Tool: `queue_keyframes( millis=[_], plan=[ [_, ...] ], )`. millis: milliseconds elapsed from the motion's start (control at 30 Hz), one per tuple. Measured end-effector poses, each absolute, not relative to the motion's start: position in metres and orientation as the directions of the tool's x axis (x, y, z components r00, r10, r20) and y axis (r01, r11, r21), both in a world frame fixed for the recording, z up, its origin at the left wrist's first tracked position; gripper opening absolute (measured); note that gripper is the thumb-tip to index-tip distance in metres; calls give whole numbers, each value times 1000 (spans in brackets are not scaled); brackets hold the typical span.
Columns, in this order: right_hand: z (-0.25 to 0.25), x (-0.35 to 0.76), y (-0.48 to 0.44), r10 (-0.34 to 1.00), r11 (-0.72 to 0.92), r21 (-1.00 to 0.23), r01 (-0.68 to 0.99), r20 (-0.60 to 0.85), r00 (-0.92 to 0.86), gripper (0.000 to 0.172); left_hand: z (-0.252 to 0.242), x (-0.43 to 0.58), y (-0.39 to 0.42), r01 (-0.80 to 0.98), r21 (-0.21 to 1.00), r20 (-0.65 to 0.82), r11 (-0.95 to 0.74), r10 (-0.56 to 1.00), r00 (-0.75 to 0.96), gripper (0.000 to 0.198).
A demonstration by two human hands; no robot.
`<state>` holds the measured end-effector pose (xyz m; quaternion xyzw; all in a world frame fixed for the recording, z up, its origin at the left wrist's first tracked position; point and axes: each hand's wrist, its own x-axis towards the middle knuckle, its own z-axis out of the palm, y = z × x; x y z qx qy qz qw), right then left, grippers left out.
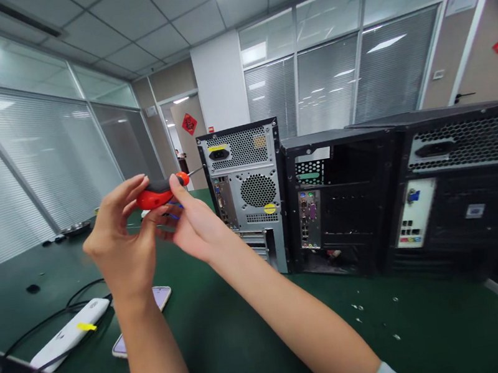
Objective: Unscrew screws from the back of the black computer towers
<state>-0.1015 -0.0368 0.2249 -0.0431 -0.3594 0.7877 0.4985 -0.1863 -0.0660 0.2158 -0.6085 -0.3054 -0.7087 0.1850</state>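
Observation:
A red and black screwdriver (158,194) is held level in front of a standing computer case (254,176), whose rear panel faces me. Its thin shaft reaches the left edge of that panel, beside the power supply; whether the tip sits in a screw cannot be made out. My left hand (121,232) grips the back end of the handle between thumb and fingers. At the front collar, the thumb of my right hand (193,223) presses on the screwdriver, with the other fingers beneath it, partly hidden.
Two more black computer cases (340,197) (476,188) stand to the right. Several small screws (396,337) lie on the green table (254,337). A white power strip (71,334) with cables and a phone (162,296) are at left, and a metal bowl (76,228) stands farther back.

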Motion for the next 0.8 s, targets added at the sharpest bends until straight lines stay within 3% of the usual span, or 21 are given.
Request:
queue_keyframes(
  millis=[267, 800],
  plan=[
    [230, -101, -42, 836, -244, -609, -755, 263, -482, 30, 215, -187, -71, 685, 215, 977, -696, 159, -145, 41],
    [231, -99, -42, 853, -176, -578, -797, 315, -417, 18, 214, -185, -67, 704, 177, 984, -688, 105, -144, 42]
  ],
)
